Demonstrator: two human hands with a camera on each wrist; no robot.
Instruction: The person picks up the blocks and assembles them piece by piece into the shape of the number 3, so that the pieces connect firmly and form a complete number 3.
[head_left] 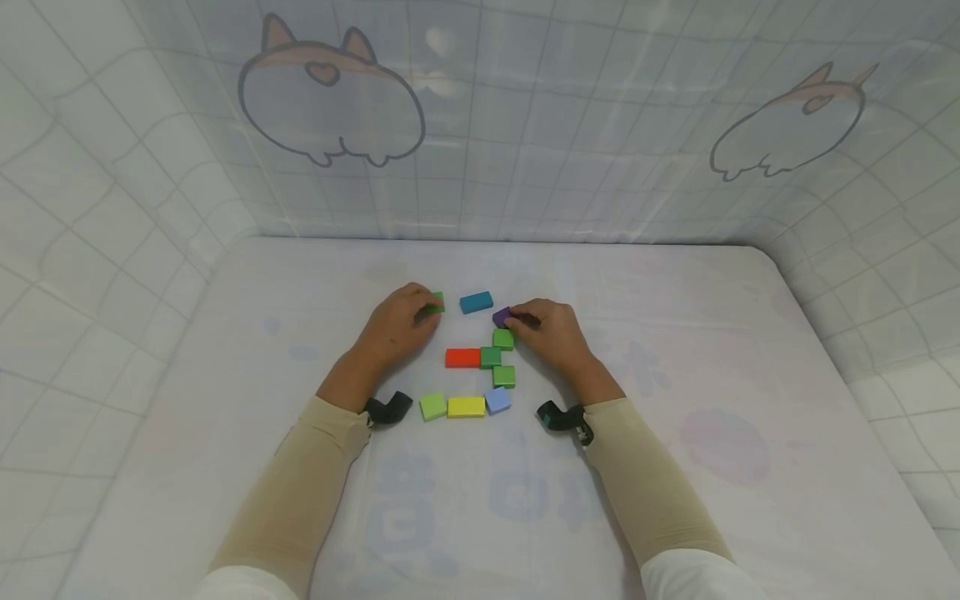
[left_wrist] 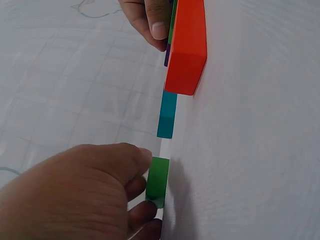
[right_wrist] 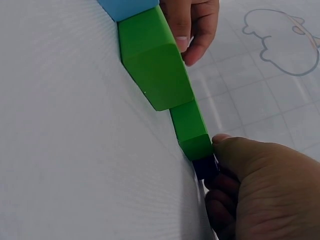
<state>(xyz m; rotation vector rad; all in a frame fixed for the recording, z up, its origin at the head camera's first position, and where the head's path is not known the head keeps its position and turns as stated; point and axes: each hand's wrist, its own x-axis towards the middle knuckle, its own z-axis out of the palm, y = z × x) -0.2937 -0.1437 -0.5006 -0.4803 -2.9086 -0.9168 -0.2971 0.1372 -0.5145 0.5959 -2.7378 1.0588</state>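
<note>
My left hand point(head_left: 401, 327) pinches a green block point(left_wrist: 158, 181) between thumb and fingers at the upper left of the block layout. My right hand point(head_left: 551, 332) pinches a small purple block point(head_left: 502, 317) at the upper right, just beyond a green block point(head_left: 503, 339). Between the two hands lies a blue block point(head_left: 476, 302), apart from both. Nearer me, a red block point(head_left: 462, 358) meets a darker green block point(head_left: 491, 357), with another green block point(head_left: 504, 377) off its corner. The front row has a lime block point(head_left: 432, 406), a yellow block point(head_left: 467, 407) and a light blue block point(head_left: 498, 400).
A pale patterned cloth covers the table point(head_left: 750, 358). White grid-lined walls point(head_left: 525, 125) with cartoon animal drawings rise at the back and sides. Dark camera mounts point(head_left: 390, 408) sit at both wrists, close to the front row of blocks.
</note>
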